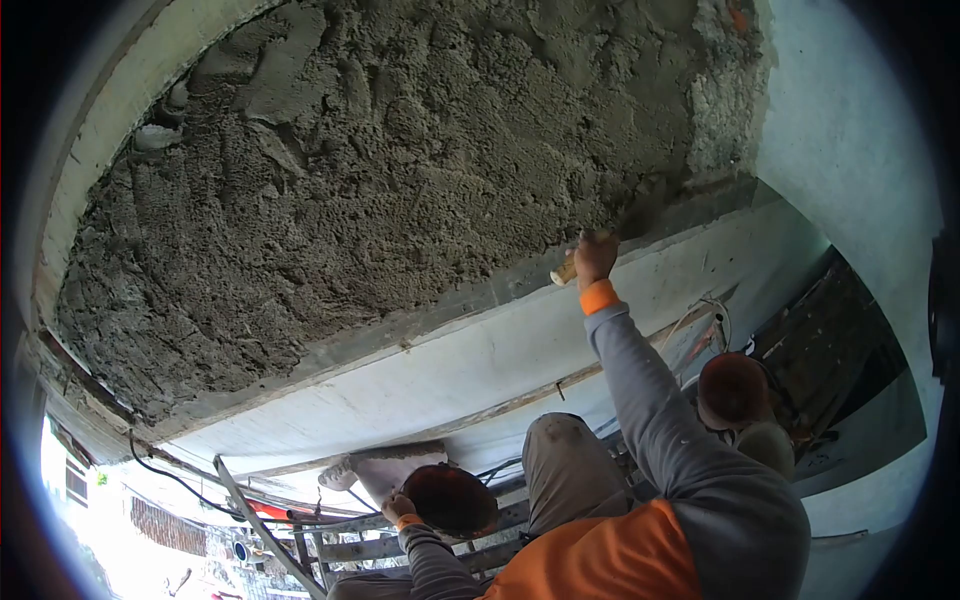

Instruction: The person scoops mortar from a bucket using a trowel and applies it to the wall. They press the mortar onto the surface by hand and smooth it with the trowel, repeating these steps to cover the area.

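Grey mortar (pixel 400 190), rough-surfaced, lies with its lower edge beside the right hand (pixel 598 257), which grips a wood-handled trowel (pixel 564 272), long axis slanting up and rightward, while the left hand (pixel 394 505), well below, grasps a dark bowl (pixel 455 503) by its rim.

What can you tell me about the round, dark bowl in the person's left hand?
The bowl is round and dark reddish-brown; its material is unclear. The left hand grips its rim on the picture's left side, low in the view, left of a trousered knee. Its open side seems to face us, too dark inside to show any contents.
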A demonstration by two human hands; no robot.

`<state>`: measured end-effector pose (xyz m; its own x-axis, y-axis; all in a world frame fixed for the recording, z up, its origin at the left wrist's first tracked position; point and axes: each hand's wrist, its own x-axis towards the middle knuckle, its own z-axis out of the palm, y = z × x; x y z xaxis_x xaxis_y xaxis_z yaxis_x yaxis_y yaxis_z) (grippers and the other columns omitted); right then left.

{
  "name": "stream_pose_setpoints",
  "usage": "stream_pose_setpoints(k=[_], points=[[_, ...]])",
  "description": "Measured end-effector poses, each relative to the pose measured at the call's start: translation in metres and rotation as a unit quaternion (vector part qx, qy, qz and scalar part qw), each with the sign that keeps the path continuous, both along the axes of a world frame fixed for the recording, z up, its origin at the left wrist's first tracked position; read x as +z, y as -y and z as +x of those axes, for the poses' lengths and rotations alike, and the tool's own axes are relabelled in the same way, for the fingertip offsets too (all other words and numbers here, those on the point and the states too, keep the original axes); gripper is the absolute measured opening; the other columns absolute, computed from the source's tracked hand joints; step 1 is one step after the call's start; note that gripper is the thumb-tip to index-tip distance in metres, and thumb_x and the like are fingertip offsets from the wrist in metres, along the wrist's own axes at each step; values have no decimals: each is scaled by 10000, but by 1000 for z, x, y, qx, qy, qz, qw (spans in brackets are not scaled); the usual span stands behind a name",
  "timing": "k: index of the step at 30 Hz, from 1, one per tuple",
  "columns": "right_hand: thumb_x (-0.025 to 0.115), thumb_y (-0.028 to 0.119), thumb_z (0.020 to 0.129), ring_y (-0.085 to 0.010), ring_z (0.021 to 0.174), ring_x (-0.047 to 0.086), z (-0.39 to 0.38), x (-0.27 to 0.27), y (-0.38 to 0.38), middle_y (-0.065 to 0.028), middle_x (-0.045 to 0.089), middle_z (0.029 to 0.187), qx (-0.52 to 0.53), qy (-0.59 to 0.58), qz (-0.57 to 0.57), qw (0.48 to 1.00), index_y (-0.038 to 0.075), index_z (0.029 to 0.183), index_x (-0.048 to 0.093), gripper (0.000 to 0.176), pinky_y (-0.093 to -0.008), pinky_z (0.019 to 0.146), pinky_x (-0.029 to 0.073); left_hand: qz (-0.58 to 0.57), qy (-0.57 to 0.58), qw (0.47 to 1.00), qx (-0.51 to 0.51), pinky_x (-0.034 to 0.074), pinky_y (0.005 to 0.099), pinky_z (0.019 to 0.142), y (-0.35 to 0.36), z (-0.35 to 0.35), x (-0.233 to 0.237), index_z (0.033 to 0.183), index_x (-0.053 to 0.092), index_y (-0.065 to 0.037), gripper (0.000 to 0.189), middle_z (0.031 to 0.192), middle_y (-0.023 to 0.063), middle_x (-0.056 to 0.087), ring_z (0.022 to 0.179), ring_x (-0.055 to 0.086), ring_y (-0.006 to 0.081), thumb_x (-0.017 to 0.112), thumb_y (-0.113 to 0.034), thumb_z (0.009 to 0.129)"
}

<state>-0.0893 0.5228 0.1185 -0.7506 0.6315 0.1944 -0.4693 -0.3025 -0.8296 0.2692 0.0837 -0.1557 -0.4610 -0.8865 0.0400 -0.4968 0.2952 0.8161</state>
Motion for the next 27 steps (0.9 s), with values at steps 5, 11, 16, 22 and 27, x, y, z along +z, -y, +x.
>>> stream_pose_setpoints(k=[5, 11, 16, 22, 27], points=[[551, -3, 804, -167, 535, 526, 18, 68, 62, -119, 505, 832, 30, -78, -17, 996, 19, 995, 355, 275, -302, 427, 477, -53, 53, 997, 2, 466, 426, 714, 1, -2, 4, 807, 668, 63, 263, 795, 275, 631, 746, 608, 399, 529, -159, 810], [595, -16, 782, -167, 499, 528, 54, 173, 130, -108, 501, 786, 96, -161, -46, 981, 27, 945, 347, 301, -293, 452, 485, -8, 64, 998, 11, 463, 431, 767, 3, -3, 4, 846, 657, 69, 283, 845, 287, 626, 822, 608, 414, 533, -183, 811], [600, -22, 774, -181, 522, 564, 48, 233, 176, -132, 517, 764, 70, -204, -35, 976, -6, 912, 356, 281, -294, 454, 492, 5, 36, 999, 16, 462, 426, 779, 5, 0, 3, 851, 652, 75, 297, 867, 291, 622, 844, 606, 413, 526, -191, 813], [601, 26, 793, -168, 530, 572, 89, 278, 213, -107, 529, 748, 192, -278, -43, 940, 10, 860, 398, 214, -294, 454, 508, 0, 50, 999, 8, 463, 428, 750, 2, 2, 14, 823, 655, 71, 298, 834, 280, 627, 807, 610, 404, 528, -198, 813], [565, 143, 854, -163, 597, 591, 149, 282, 178, -61, 541, 723, 470, -339, -241, 778, 1, 866, 504, 156, -282, 492, 520, 32, 53, 998, 17, 462, 430, 740, 5, 2, 16, 809, 663, 56, 280, 824, 268, 632, 801, 611, 398, 518, -185, 811]])
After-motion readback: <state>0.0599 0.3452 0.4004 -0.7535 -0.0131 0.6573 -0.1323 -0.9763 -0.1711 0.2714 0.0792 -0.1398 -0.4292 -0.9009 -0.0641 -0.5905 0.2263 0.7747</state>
